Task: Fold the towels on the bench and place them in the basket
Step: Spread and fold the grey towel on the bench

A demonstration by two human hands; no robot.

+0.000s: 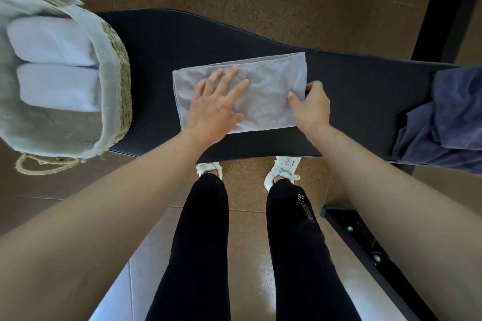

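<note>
A light grey towel point(268, 78) lies folded into a rectangle on the black bench point(161, 60). My left hand point(216, 104) presses flat on its left half, fingers spread. At the towel's right edge my right hand point(311, 107) pinches the fabric between thumb and fingers. The woven basket point(118, 65) with a pale cloth liner stands on the bench's left end. Two folded white towels point(54, 65) lie side by side inside it. A crumpled dark blue towel point(448, 117) sits on the bench's right end.
Brown floor surrounds the bench. A black frame bar point(448, 8) rises at the far right, and a black metal base with bolts point(365, 247) lies on the floor at lower right. My legs and white shoes point(283, 169) stand against the bench's near edge.
</note>
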